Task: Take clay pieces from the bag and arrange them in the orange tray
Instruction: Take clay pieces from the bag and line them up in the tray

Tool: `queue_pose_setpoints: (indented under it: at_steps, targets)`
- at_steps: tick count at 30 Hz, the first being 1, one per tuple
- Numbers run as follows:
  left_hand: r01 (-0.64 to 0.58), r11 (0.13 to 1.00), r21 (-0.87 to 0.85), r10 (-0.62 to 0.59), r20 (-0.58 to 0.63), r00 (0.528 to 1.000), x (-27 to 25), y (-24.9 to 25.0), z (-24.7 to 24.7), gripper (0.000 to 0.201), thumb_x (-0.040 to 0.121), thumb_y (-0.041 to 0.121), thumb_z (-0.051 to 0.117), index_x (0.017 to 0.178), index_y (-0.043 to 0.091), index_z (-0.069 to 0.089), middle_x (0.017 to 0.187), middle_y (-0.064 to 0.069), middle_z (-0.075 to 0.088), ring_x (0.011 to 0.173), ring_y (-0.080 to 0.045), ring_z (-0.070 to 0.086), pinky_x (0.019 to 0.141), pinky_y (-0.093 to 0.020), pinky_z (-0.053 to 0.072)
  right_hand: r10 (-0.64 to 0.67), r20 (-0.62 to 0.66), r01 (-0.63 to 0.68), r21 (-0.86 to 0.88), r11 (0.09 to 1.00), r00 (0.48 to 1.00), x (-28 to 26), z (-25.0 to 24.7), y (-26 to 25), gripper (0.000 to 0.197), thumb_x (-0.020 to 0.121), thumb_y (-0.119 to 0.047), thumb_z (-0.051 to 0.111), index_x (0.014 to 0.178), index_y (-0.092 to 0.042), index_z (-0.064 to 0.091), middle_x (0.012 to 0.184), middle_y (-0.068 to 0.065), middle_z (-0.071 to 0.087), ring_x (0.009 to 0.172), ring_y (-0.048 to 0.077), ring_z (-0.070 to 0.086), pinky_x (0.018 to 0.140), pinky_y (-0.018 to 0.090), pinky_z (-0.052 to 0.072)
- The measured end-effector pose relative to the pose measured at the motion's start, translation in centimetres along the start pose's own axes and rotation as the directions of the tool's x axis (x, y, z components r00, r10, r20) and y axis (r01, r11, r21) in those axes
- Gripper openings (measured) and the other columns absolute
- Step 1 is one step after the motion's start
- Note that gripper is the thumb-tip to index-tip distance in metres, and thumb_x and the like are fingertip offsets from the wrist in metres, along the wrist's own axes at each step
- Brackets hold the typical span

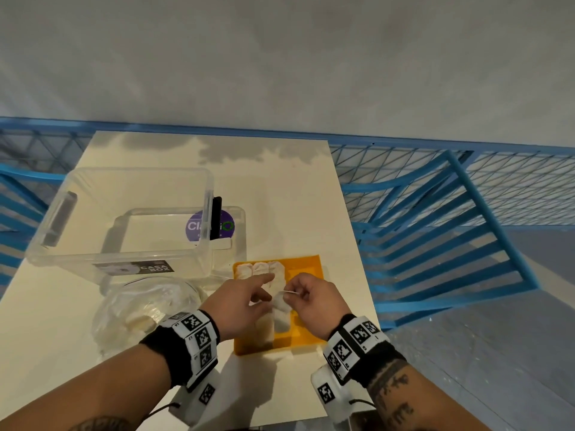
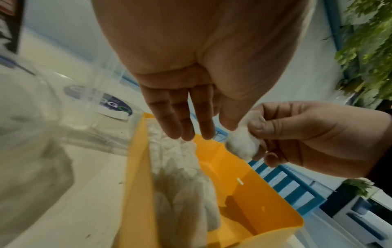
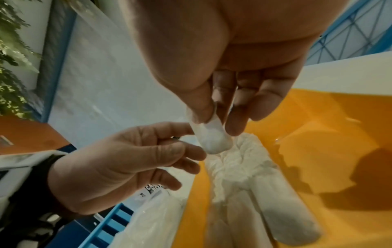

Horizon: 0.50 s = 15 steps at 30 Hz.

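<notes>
The orange tray (image 1: 308, 331) (image 2: 244, 193) (image 3: 318, 134) lies on the white table in front of me. Several white clay pieces (image 1: 259, 270) (image 2: 176, 159) (image 3: 239, 167) lie side by side along its left part. My right hand (image 1: 295, 293) (image 2: 260, 142) (image 3: 216, 124) pinches one white clay piece (image 1: 280, 303) (image 2: 241, 144) (image 3: 212, 139) between thumb and fingers, just above the tray. My left hand (image 1: 258, 290) (image 2: 207, 132) (image 3: 191, 147) hovers beside it with fingers straight, its thumb close against the piece. The clear plastic bag (image 1: 140, 312) (image 2: 25, 134) with more clay lies left of the tray.
A large clear storage box (image 1: 124, 219) stands at the back left. A smaller clear container with a purple label (image 1: 210, 227) is beside it. Blue metal railing (image 1: 435, 213) runs along the table's right and far edges. The tray's right compartments hold nothing.
</notes>
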<state>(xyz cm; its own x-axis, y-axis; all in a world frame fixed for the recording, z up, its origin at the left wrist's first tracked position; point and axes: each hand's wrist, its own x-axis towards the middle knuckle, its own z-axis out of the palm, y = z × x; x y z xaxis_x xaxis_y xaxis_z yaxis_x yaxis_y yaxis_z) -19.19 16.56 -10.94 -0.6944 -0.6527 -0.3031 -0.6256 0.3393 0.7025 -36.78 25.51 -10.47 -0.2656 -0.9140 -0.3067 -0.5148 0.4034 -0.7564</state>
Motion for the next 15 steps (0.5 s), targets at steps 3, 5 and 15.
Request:
queue_pose_setpoints:
  at_steps: [3, 5, 15]
  targets:
    - [0.091, 0.995, 0.052, -0.086, -0.088, 0.992, -0.6, -1.9, -0.5, 0.042, 0.093, 0.025, 0.060, 0.134, 0.031, 0.056, 0.126, 0.007, 0.062, 0.107, -0.011, 0.059, 0.096, -0.023, 0.046, 0.030, 0.099, -0.012, -0.183, 0.983, 0.995, 0.4, 0.1, 0.6, 0.002, 0.092, -0.031, 0.062, 0.092, -0.032, 0.060, 0.081, -0.013, 0.056, 0.079, 0.012, 0.056, 0.069, 0.024, 0.043]
    - [0.129, 0.986, 0.104, -0.117, -0.109, 0.987, -0.9, -3.2, -0.5, 0.039, 0.090, 0.027, 0.063, 0.129, 0.031, 0.059, 0.133, 0.006, 0.053, 0.114, -0.015, 0.056, 0.100, -0.028, 0.046, 0.092, 0.207, -0.027, -0.299, 0.954, 0.974, 0.6, 0.7, 1.0, 0.004, 0.092, -0.031, 0.061, 0.092, -0.034, 0.058, 0.089, -0.009, 0.061, 0.085, 0.015, 0.059, 0.072, 0.027, 0.046]
    - [0.257, 0.949, 0.182, -0.254, -0.039, 0.966, -1.5, -4.5, 0.2, 0.057, 0.085, 0.034, 0.068, 0.139, 0.032, 0.049, 0.138, 0.003, 0.052, 0.123, -0.019, 0.052, 0.104, -0.034, 0.043, 0.246, 0.316, -0.039, -0.541, 0.840, 0.916, 2.7, 3.0, 0.9, 0.008, 0.087, -0.021, 0.068, 0.095, -0.024, 0.067, 0.107, -0.001, 0.065, 0.102, 0.021, 0.061, 0.078, 0.028, 0.047]
